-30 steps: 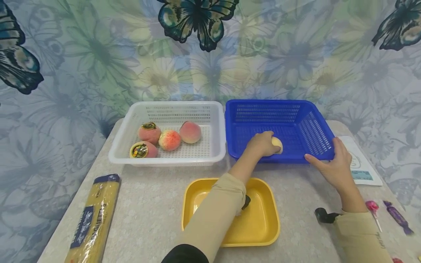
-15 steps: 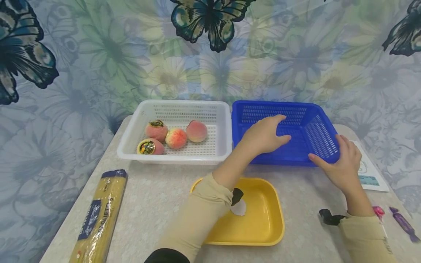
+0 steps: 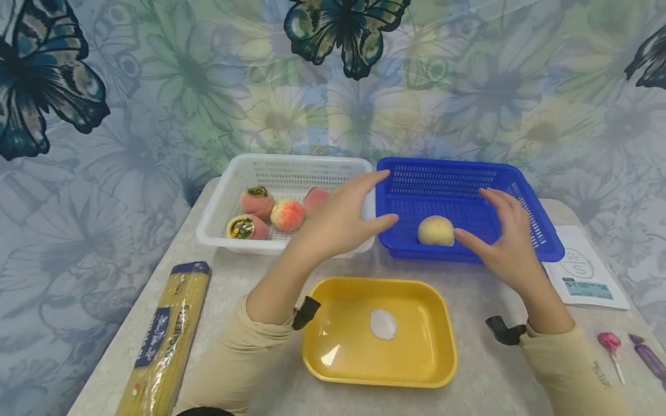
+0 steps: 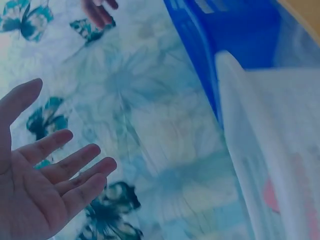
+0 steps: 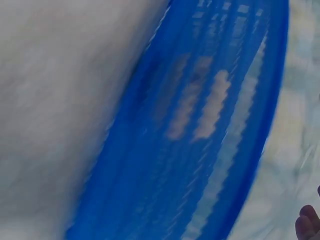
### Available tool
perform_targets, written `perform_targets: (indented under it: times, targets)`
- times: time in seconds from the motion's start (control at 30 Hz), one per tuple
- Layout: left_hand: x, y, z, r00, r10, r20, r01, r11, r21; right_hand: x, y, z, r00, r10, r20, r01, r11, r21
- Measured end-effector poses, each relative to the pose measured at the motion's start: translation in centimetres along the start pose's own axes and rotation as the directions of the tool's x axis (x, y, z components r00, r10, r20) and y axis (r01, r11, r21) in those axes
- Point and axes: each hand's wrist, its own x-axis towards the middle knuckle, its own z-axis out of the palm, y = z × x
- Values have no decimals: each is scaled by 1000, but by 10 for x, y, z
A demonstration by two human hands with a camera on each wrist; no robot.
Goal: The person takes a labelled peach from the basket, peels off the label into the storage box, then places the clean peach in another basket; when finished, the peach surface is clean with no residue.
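Observation:
My left hand (image 3: 340, 219) hovers over the right part of the white basket (image 3: 213, 234), thumb and fingers spread with nothing between them. Palm and parted fingers of that hand show in the left wrist view. A pale yellow peach (image 3: 436, 231) lies inside the blue basket (image 3: 416, 253), near its front wall. My right hand (image 3: 507, 248) is over the right side of that basket, fingers spread, the thumb tip close to the peach. Several reddish peaches (image 3: 287, 215) sit in the white basket, two bearing stickers; one is partly hidden behind my left hand.
A yellow tray (image 3: 416, 370) with a white patch inside stands in front of the baskets. To the left lies a spaghetti packet (image 3: 166, 335). At right are a white packet (image 3: 588, 271), a lollipop (image 3: 610, 342) and a purple-wrapped candy (image 3: 649, 358).
My left hand has let go of the pale peach in the blue basket and moved left over the white one. My right hand has left the blue basket's corner and shifted left.

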Motion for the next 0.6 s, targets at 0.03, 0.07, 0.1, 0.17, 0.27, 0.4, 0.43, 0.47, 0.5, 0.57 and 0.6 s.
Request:
perform_targets:
  times: [0.03,0.07,0.1,0.17,0.27,0.4,0.43,0.47,0.5,0.57,0.6]
  targets:
    - [-4,-9,-3,1000,-11,-15,11,1000,-15,3,-7,4,1000,-11,19,11,1000,3]
    - [-9,-18,-6,999,-23,-35,22,999,-29,6,-14,7,999,-30,35,30,1000,9]
    - [-14,-28,-8,998,-32,-62,30,999,-44,10,-20,11,998,-44,53,43,999,14]
    - [-23,-48,-13,991,-48,-122,42,998,-54,17,-32,20,993,-72,90,70,997,28]
    - [-35,-80,-19,976,-106,-191,93,993,-78,28,-45,34,985,-95,143,89,995,51]
    - [-48,-121,-20,956,-198,-217,177,978,-111,42,-61,52,972,-118,202,104,992,76]
    - [-51,-131,-20,949,-226,-219,205,972,-111,45,-64,56,968,-127,216,110,990,85]
    - [-55,-139,-20,941,-255,-223,237,966,-106,48,-67,61,964,-140,224,121,988,95]
    - [-58,-147,-19,931,-289,-224,272,957,-104,52,-70,66,960,-149,236,127,986,108]
    - [-65,-160,-19,901,-366,-234,356,931,-88,59,-76,78,951,-160,265,125,982,142]
    - [-68,-165,-19,886,-392,-246,386,920,-73,62,-79,84,947,-162,279,121,980,159]
